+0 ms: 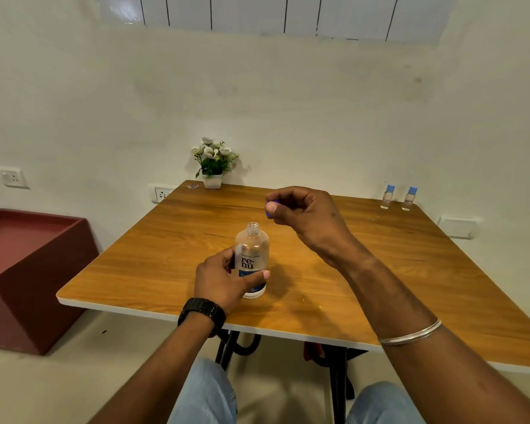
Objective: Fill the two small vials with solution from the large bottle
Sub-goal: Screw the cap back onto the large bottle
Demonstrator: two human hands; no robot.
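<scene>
While uncapped, large bottle [252,258] gripped in left hand [219,278], right hand [306,215] above, pinching blue cap [270,208].

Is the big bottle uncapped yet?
Yes. The large bottle shows a bare threaded neck; the right hand pinches a blue cap.

Wooden table [380,270]: bottle [253,255], vials [398,197], plant [213,166].

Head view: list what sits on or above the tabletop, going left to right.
Flower pot → left hand gripping the large bottle → right hand pinching the blue cap → two small vials, the left vial then the right vial, at the table's far right corner.
</scene>
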